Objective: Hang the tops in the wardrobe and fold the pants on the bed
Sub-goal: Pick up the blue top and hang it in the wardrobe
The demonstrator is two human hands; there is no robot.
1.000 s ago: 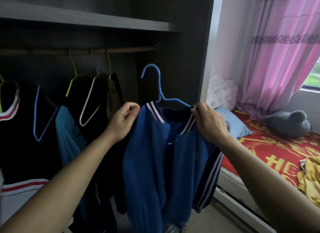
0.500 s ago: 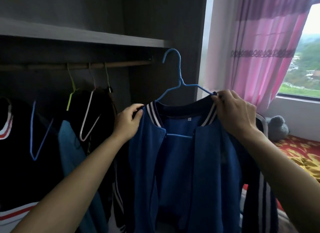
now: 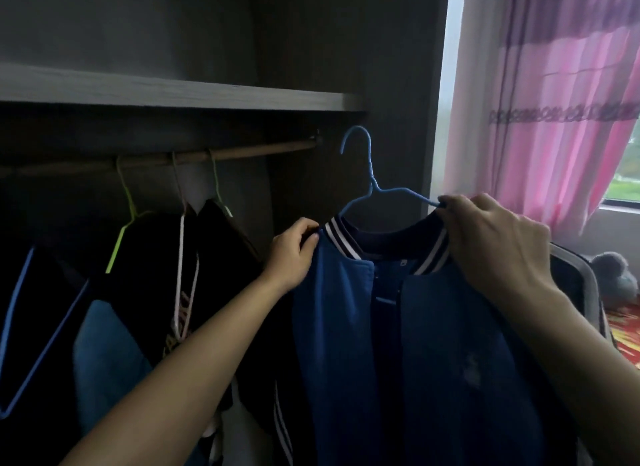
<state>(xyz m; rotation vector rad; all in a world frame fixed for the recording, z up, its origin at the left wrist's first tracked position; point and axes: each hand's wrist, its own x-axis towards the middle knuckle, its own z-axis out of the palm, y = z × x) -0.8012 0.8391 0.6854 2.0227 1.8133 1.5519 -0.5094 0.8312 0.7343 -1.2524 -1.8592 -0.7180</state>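
A blue jacket (image 3: 433,344) with a white-striped collar hangs on a blue wire hanger (image 3: 372,185), held up in front of the open wardrobe. My left hand (image 3: 294,254) pinches the jacket's left shoulder by the collar. My right hand (image 3: 491,243) grips the right shoulder together with the hanger's arm. The hanger's hook points up, right of and slightly below the end of the wooden rail (image 3: 242,153), and does not touch it.
Three hangers with dark tops (image 3: 207,257) hang on the rail to the left, with a blue hanger (image 3: 41,327) further left. A shelf (image 3: 173,91) runs above the rail. A pink curtain (image 3: 554,119), a grey soft toy (image 3: 613,271) and the bed's red cover (image 3: 623,330) lie right.
Both hands have lifted the jacket and hanger higher, from chest level toward the rail. The view has tilted up, so most of the bed has left the frame.
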